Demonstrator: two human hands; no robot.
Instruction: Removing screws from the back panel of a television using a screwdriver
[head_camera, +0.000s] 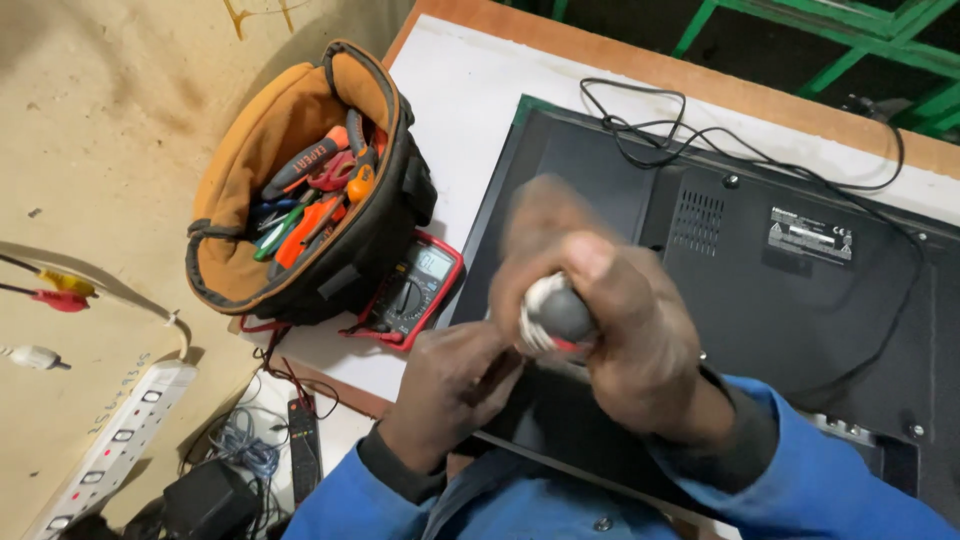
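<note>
My right hand is closed round the grey, white and red handle of a screwdriver, held upright over the black back panel of a flat television. It is blurred by motion. My left hand sits just below and to the left, fingers curled near the tool's shaft at the television's lower edge. The shaft and tip are hidden behind my hands. Both arms wear blue sleeves.
An open orange and black tool bag full of pliers and screwdrivers stands left on the white table. A red multimeter lies beside it. A black cable runs over the television. A white power strip and remote lie lower left.
</note>
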